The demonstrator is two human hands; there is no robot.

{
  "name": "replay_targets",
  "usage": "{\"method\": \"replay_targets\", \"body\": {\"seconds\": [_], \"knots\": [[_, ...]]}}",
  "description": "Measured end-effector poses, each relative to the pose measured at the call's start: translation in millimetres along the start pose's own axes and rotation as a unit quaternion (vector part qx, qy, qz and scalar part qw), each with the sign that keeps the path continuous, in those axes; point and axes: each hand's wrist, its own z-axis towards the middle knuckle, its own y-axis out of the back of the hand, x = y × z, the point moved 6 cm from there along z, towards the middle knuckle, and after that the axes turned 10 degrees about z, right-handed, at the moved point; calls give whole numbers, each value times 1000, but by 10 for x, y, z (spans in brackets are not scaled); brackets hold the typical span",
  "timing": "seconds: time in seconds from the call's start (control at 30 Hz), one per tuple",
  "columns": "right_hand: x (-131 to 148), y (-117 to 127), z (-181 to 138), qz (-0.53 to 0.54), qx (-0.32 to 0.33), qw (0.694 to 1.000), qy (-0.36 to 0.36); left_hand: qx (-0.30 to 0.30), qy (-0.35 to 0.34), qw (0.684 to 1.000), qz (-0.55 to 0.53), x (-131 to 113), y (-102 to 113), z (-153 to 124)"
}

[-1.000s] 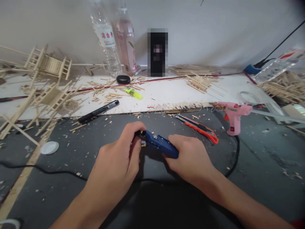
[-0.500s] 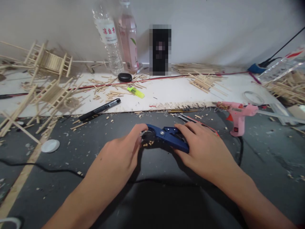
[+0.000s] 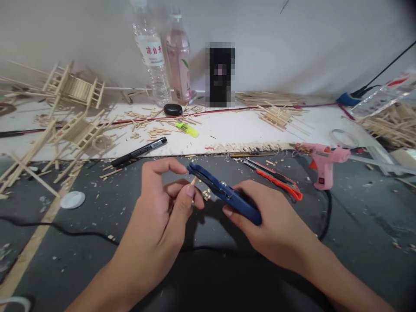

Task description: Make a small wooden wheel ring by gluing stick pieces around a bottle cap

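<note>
My right hand (image 3: 273, 212) is wrapped round a blue plier-like hand cutter (image 3: 235, 199), its jaw end angled up and left. Pinched between thumb and fingers of my left hand (image 3: 165, 203) is a thin wooden stick (image 3: 194, 181); its upper end meets the cutter's jaws. My left index finger reaches to the jaw tip. Several tiny wood offcuts (image 3: 207, 194) lie on the dark table just behind the tool. Most of the stick is hidden by my left fingers.
A red utility knife (image 3: 279, 181) and a pink glue gun (image 3: 325, 162) lie at right. A black marker (image 3: 139, 151), a white cap (image 3: 72, 199) and small stick-built chairs (image 3: 76, 89) are at left. Bottles (image 3: 178, 60) stand against the wall.
My left hand has turned palm-inward and now shows the stick in its pinch. The cutter has rotated edge-on, its jaws tilting toward the stick. The utility knife is more fully visible.
</note>
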Motion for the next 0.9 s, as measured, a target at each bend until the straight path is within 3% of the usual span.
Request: {"method": "replay_targets", "body": {"seconds": [0.4,0.67,0.9], "knots": [[28,-104,-75,-15,-19,998,52,-4,-12,998,61,-45,27,-43],[21,-114,-86,-43,-22,996,72,-21,-63,971,229,-153,72,1],[19,-120,-69,-49,-26,996,64,-21,-82,956,281,-173,75,39]]}}
